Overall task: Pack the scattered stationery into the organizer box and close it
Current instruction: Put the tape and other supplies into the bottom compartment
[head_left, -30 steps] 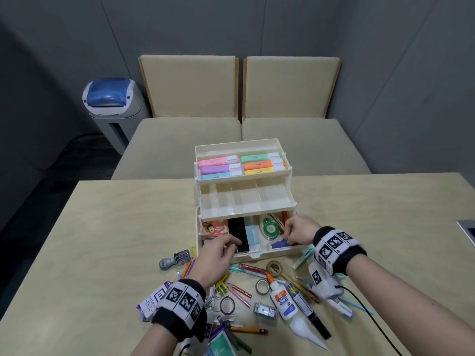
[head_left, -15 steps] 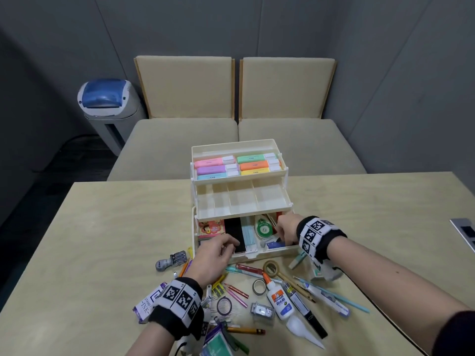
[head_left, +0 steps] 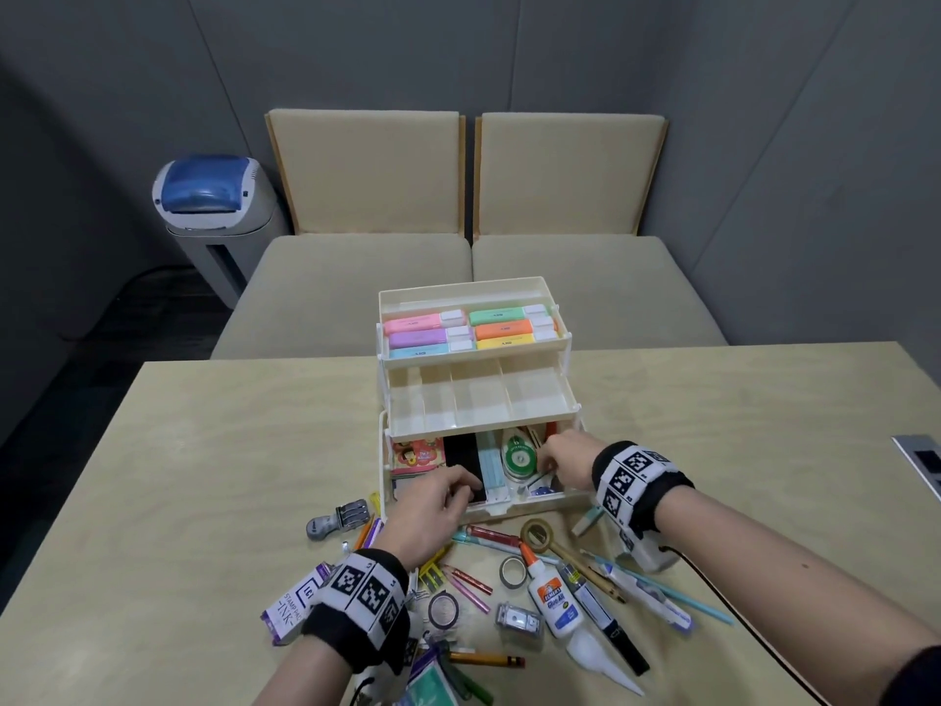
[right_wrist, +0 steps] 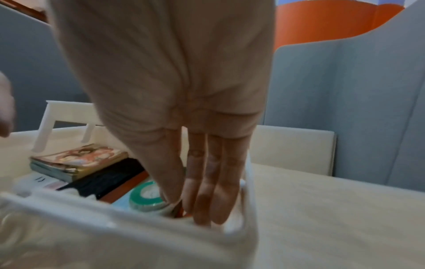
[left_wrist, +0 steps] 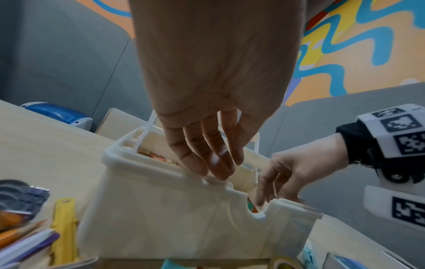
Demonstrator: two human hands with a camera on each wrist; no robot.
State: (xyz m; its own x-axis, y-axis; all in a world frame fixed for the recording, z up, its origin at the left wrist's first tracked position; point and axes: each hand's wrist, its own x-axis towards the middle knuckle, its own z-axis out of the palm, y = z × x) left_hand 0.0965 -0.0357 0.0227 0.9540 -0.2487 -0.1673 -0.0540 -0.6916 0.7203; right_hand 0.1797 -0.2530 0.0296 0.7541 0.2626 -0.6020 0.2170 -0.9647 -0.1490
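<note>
The cream organizer box (head_left: 478, 293) stands open in three tiers: highlighters (head_left: 461, 331) fill the top tray, and the middle tray (head_left: 540, 417) holds nothing. The bottom compartment holds a sticker pack (head_left: 415, 453), a black item (head_left: 461, 453) and a green tape dispenser (head_left: 519, 458). My left hand (head_left: 458, 494) rests with relaxed fingers (left_wrist: 211, 163) on the front rim (left_wrist: 184, 218). My right hand (head_left: 552, 458) reaches straight-fingered into the right corner (right_wrist: 197, 205), thumb against the green dispenser (right_wrist: 144, 198). Whatever sits under its fingertips is hidden.
Loose stationery lies in front of the box: a glue bottle (head_left: 555, 601), tape rolls (head_left: 534, 532), a stamp (head_left: 338, 519), an ink box (head_left: 290, 606), a pencil (head_left: 486, 659), pens and markers. Beige bench seats (head_left: 473, 287) lie behind the table, a bin (head_left: 214, 206) at the left.
My right hand has moved from the box's front right edge deeper into the bottom compartment, beside the green dispenser. The left hand has stayed on the front rim.
</note>
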